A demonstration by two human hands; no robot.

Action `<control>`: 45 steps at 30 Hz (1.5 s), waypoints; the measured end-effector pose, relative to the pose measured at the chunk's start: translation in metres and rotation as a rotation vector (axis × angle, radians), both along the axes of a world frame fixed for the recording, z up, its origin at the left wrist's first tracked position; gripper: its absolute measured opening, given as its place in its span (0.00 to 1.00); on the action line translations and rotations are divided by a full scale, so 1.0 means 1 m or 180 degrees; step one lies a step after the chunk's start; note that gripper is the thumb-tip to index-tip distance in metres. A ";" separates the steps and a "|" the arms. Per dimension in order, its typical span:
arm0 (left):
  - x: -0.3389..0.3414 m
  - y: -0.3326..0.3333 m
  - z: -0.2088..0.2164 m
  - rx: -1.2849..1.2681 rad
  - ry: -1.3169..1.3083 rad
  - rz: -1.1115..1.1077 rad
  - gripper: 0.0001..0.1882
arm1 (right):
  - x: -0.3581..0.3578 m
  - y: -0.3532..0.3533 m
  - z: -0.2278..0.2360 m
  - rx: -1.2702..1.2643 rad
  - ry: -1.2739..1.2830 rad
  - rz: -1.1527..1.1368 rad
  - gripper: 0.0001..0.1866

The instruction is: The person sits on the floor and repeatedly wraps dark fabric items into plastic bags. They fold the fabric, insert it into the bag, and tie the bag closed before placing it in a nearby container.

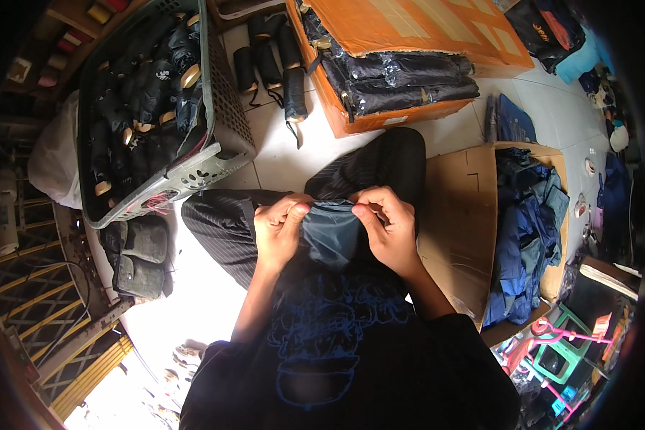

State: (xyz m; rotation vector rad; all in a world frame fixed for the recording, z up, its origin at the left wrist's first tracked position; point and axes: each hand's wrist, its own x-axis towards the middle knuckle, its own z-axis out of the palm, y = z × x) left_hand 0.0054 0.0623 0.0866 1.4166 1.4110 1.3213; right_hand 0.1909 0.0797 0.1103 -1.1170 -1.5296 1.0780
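Note:
A piece of thin blue-grey cloth (331, 233), perhaps a small sleeve, hangs between my hands above my lap. Its upper edge is pinched at the left corner by my left hand (279, 228), thumb pressed against the fingers. My right hand (385, 226) grips the same edge at the other corner, also between thumb and fingers. The edge is stretched roughly level, and the rest drapes toward my dark shirt. Whether the cloth has an opening cannot be made out.
At the upper left stands a grey plastic basket (226, 107) of black folded umbrellas (147, 93). More umbrellas (294, 93) lie on the tiles beside an orange carton (408, 118) of wrapped black bundles. To my right, a brown carton (459, 222) holds blue cloth (527, 244).

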 end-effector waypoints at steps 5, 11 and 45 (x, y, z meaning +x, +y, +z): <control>-0.006 0.007 -0.003 0.0037 -0.0048 -0.0574 0.07 | -0.003 0.009 0.008 -0.0217 0.0416 0.0382 0.06; -0.002 0.011 0.006 -0.0167 -0.0338 -0.0990 0.08 | 0.008 0.015 -0.002 -0.0011 -0.0179 0.0591 0.06; -0.001 -0.006 -0.020 -0.0170 -0.0307 -0.0191 0.10 | 0.001 0.001 -0.024 -0.1691 0.1371 0.1316 0.05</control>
